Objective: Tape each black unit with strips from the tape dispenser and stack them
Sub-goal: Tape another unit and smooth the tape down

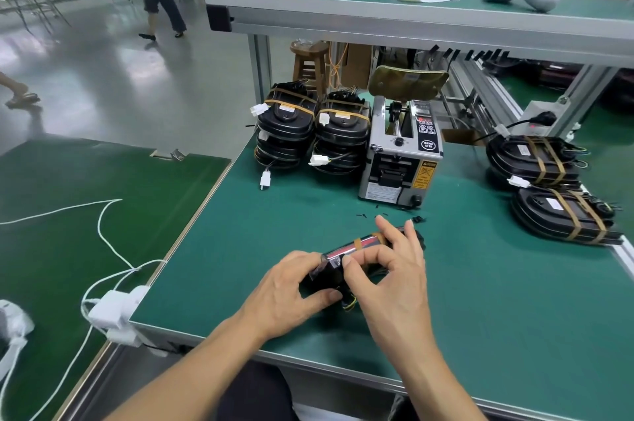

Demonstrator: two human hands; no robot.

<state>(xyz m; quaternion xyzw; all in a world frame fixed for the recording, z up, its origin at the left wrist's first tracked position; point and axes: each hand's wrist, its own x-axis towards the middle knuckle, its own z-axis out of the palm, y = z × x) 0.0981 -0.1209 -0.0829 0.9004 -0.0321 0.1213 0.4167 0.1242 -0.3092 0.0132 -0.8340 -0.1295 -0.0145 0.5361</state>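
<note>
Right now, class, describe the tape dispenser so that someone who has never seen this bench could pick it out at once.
Start at the green-topped workbench and look to its far edge, above the two hands. There, between two stacks of black units on its left and more taped units on its right, stands the tape dispenser. It alone is a grey metal box, with a yellow warning label on its front.

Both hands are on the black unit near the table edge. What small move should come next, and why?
Probably press the strip flat: the right hand pinches a dark strip at the near end of the black unit, which the left hand holds. A tan band already crosses its middle.
</note>
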